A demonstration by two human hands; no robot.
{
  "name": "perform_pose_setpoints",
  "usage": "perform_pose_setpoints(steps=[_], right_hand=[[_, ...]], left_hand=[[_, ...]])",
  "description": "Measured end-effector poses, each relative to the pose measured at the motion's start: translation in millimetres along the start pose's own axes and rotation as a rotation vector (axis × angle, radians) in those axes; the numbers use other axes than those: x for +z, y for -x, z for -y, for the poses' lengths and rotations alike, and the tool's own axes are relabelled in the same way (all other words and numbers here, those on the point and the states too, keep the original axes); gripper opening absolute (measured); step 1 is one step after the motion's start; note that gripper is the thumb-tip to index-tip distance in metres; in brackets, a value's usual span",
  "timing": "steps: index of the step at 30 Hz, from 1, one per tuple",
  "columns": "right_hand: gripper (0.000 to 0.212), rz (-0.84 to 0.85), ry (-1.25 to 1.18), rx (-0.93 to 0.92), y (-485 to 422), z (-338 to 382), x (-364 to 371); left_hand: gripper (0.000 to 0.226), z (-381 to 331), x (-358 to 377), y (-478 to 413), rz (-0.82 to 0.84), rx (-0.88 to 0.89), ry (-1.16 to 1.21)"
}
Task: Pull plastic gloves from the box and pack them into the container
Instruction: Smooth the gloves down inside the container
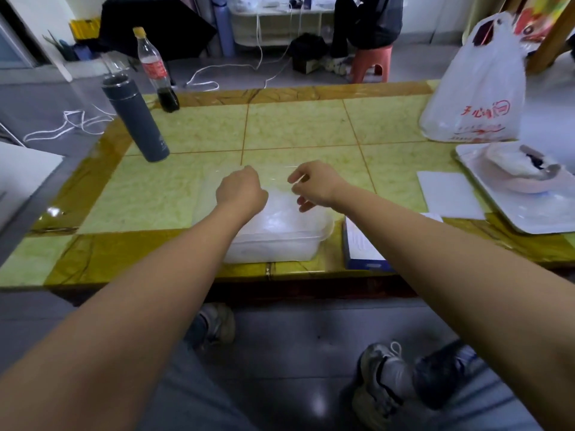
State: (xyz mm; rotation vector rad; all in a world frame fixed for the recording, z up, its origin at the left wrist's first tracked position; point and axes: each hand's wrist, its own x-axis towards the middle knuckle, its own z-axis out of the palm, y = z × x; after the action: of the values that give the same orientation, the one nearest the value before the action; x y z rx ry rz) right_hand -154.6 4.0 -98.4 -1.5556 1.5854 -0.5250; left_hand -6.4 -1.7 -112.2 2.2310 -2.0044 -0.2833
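Note:
A clear plastic container (280,244) sits at the table's near edge with crumpled plastic gloves inside. Both hands hover just above its far side. My left hand (241,191) is curled into a fist and my right hand (314,186) pinches with thumb and fingers. A thin transparent plastic glove (273,177), barely visible, is stretched flat between them. The blue and white glove box (361,247) lies right of the container, partly hidden under my right forearm.
A grey thermos (135,119) and a cola bottle (157,73) stand at the back left. At the right are a white plastic bag (479,88), a white tray (529,213) with a bowl, and a white sheet (448,194).

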Motion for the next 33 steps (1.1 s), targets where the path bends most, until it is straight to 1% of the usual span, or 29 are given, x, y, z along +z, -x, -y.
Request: perform_pose_setpoints(steps=[2, 5, 8, 10, 13, 15, 18, 19, 23, 25, 28, 31, 33], right_hand=[[0.019, -0.152, 0.018, -0.048, 9, -12, -20], [0.019, -0.316, 0.047, 0.024, 24, -54, -52], [0.021, -0.366, 0.154, 0.184, 41, -105, -79], [0.02, -0.333, 0.274, 0.281, 52, -132, -86], [0.018, -0.293, 0.368, 0.334, 59, -158, -84], [0.026, -0.276, 0.412, 0.326, 56, -168, -79], [0.044, -0.274, 0.433, 0.301, 48, -168, -67], [0.044, -0.282, 0.441, 0.308, 44, -167, -62], [0.028, -0.306, 0.477, 0.334, 29, -164, -45], [0.026, -0.321, 0.475, 0.349, 26, -164, -43], [0.026, -0.295, 0.455, 0.342, 25, -165, -47], [0.021, -0.285, 0.367, 0.34, 28, -166, -55], [0.025, -0.323, 0.207, 0.301, 33, -164, -61]], left_hand=[[0.014, -21, -1, 7, -0.118, 0.084, 0.101], [0.013, -70, 4, 30, -0.17, 0.23, 0.251], [0.013, -119, 19, 56, -0.185, 0.386, 0.381], [0.013, -142, 37, 65, -0.089, 0.431, 0.377], [0.019, -156, 70, 67, 0.167, 0.364, 0.226], [0.03, -154, 89, 67, 0.311, 0.301, 0.135], [0.04, -145, 96, 65, 0.432, 0.239, 0.176], [0.042, -144, 95, 63, 0.459, 0.229, 0.194], [0.047, -145, 93, 58, 0.513, 0.212, 0.175], [0.047, -145, 95, 56, 0.51, 0.213, 0.153], [0.048, -146, 93, 56, 0.509, 0.214, 0.139], [0.051, -146, 92, 57, 0.515, 0.215, 0.142], [0.051, -146, 92, 58, 0.516, 0.211, 0.137]])
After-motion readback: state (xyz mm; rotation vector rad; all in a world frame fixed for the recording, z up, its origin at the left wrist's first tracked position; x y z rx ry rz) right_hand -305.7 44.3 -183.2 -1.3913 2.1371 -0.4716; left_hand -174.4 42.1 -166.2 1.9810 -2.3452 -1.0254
